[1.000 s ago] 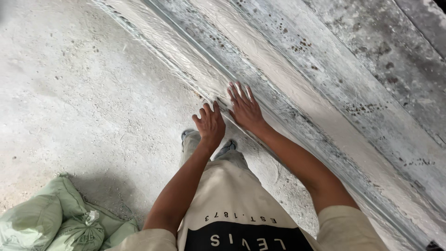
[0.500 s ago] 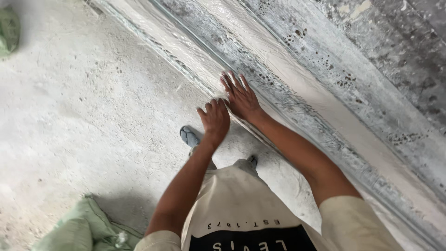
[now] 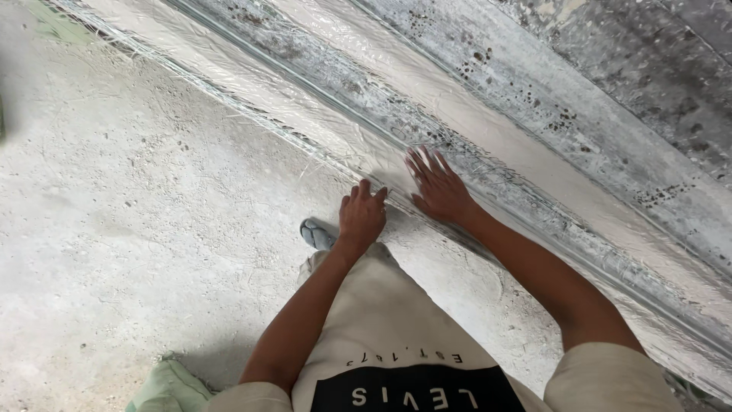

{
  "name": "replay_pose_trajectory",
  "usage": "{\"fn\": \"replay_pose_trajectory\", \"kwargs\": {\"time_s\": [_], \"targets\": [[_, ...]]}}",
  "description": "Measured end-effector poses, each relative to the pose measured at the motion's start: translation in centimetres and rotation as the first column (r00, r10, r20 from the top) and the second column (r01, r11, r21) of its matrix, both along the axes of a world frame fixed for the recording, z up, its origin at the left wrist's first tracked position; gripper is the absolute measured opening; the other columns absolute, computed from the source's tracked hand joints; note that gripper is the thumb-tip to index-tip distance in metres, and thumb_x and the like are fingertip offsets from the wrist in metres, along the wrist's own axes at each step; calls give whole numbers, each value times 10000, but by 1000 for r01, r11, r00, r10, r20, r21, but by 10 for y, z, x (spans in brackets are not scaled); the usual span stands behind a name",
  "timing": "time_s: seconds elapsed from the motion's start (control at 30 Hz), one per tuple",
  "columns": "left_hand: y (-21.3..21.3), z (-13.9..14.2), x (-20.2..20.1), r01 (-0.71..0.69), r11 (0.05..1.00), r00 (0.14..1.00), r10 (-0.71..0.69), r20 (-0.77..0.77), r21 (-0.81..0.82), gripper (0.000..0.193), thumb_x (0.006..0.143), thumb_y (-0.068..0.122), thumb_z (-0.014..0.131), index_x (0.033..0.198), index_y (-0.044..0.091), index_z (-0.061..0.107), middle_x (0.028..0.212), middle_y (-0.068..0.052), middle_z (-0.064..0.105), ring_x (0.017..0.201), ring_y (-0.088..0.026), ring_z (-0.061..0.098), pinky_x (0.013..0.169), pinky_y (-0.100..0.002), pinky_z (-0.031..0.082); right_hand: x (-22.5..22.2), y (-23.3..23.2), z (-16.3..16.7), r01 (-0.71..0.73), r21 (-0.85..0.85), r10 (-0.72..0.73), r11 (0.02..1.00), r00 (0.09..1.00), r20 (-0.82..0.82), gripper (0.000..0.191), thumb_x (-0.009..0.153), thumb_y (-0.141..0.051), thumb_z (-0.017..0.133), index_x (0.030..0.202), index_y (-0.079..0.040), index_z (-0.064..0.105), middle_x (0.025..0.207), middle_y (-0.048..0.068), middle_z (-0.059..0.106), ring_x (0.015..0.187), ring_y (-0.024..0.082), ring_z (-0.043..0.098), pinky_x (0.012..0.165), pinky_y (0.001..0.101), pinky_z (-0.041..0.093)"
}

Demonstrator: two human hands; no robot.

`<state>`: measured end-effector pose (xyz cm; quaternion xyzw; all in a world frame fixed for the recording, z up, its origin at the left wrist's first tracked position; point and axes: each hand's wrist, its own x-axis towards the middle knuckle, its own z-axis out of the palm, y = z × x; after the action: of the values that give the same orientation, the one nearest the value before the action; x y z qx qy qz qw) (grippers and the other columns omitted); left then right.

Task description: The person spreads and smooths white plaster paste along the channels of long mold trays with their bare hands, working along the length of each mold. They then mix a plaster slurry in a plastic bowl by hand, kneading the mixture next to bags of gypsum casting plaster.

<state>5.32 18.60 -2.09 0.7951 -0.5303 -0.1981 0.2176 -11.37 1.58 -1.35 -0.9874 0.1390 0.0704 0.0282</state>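
Fibreglass mesh strip [image 3: 320,130] lies along the wall base where floor [image 3: 114,229] meets wall [image 3: 610,91]; looks light, floppy, frayed, best pressed flat. Right hand [image 3: 438,191] spread flat on it, left hand [image 3: 362,217] half-curled at its edge, neither gripping. Sandal [image 3: 316,235] below.

Both hands — left hand [image 3: 361,217], right hand [image 3: 438,189] — press the pale sheet [image 3: 488,130].

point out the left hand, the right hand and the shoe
left hand [image 3: 362,216], head view, on the back of the hand
right hand [image 3: 438,191], head view, on the back of the hand, flat on the wall strip
shoe [image 3: 317,236], head view, on the grey toe
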Motion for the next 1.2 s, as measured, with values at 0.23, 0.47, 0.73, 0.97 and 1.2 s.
{"fn": "replay_pose_trajectory", "kwargs": {"time_s": [0.23,0.47,0.73,0.97,1.2], "targets": [[1,-13,13,-267,954,955,242,172,135,580,867,233,663,1429,121,574,1217,-161,549,1073,-334,566,839,-516,421,2,7,-5,-53,-31,57,998,991,121,771,964,-445,602,1558,-1,393,1688,157,268,1569,335,210,1279,509,120],[-7,-21,38,-301,926,941,249,229,229,595,918,155,559,1491,29,459,1298,-194,510,1102,-342,544,855,-519,395,131,21,-23,-4,-76,20,997,976,216,700,1009,-366,597,1579,-15,391,1695,125,300,1586,279,222,1291,474,141],[-14,-20,127,-309,914,940,252,230,262,572,908,174,553,1441,-11,460,1261,-166,518,1113,-323,552,876,-528,396,243,25,-22,-25,-91,45,996,975,219,715,1006,-378,590,1600,-46,369,1695,86,299,1575,239,226,1290,452,138],[-11,-21,267,-219,959,907,131,400,181,441,906,187,555,1300,-10,564,1226,-153,547,1062,-303,583,881,-545,431,378,28,-8,21,22,-25,1000,988,151,733,1000,-458,572,1589,-81,351,1682,77,288,1569,214,204,1296,447,109],[-22,8,377,-5,898,981,-80,174,440,340,937,210,530,1193,24,653,1231,-163,630,1141,-330,632,923,-571,472,442,35,-1,51,52,-65,997,950,306,772,1022,-480,596,1618,-84,307,1694,61,278,1581,233,198,1317,469,115]]}}
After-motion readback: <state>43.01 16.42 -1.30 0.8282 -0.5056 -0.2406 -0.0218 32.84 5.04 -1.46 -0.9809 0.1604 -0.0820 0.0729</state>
